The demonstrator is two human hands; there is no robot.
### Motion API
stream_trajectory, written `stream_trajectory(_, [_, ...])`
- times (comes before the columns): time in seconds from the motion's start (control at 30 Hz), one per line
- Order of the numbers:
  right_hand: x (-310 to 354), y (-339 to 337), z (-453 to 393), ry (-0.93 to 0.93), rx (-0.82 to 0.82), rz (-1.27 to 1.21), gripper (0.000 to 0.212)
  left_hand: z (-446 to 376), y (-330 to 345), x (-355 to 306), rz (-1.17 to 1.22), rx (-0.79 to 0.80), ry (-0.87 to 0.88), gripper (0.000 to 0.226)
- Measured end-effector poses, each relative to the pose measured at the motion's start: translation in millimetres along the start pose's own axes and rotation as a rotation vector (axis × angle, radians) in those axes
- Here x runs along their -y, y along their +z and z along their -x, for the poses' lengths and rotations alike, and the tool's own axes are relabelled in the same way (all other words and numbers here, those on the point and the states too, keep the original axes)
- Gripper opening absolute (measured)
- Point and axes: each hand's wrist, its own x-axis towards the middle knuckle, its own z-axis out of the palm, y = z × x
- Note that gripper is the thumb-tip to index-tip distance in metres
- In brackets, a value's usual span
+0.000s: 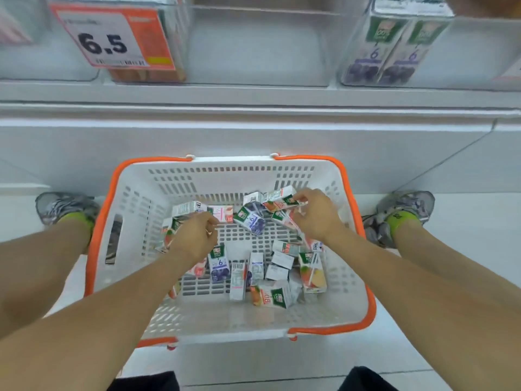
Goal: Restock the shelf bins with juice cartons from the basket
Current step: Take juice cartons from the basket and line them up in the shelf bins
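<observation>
Juice cartons [255, 266] lie jumbled in the basket [197, 176], so our left hand [194, 239] and right hand [315, 214] each pinch one to sort.

**Both hands in basket, cartons gripped**

White basket [332, 314] with orange rim sits on the floor below the shelf bins [253, 46]. Left hand [194, 238] curls round juice cartons [184, 210]; right hand [317, 214] pinches an orange-labelled carton [280, 203]. Loose cartons [253, 270] lie scattered inside.
</observation>
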Motion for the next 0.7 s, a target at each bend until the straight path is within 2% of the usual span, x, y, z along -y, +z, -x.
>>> stream_trajectory(0.1, [-3, 18, -21, 0.007, 0.000, 0.063, 0.056, -19, 8, 1, 0.053, -0.014, -0.003, 0.031])
stream_trajectory(0.2, [0, 36, -40, 0.023, -0.016, 0.047, 0.065, -39, 19, -9, 0.066, -0.052, 0.068, 0.040])
stream_trajectory(0.37, [-3, 56, -54, 0.032, -0.140, 0.142, 0.057, -74, 43, -30, 0.088, 0.006, 0.157, 0.053])
stream_trajectory(0.5, [-12, 57, -46, -0.014, -0.073, 0.313, 0.045, -87, 60, -34, 0.055, 0.023, 0.187, 0.051])
stream_trajectory(0.6, [-20, 48, -36, -0.090, -0.032, 0.305, 0.048, -87, 66, -29, 0.033, 0.093, 0.146, 0.049])
stream_trajectory(0.7, [-23, 30, -27, -0.136, 0.018, 0.284, 0.041, -80, 64, -27, 0.123, 0.039, 0.082, 0.045])
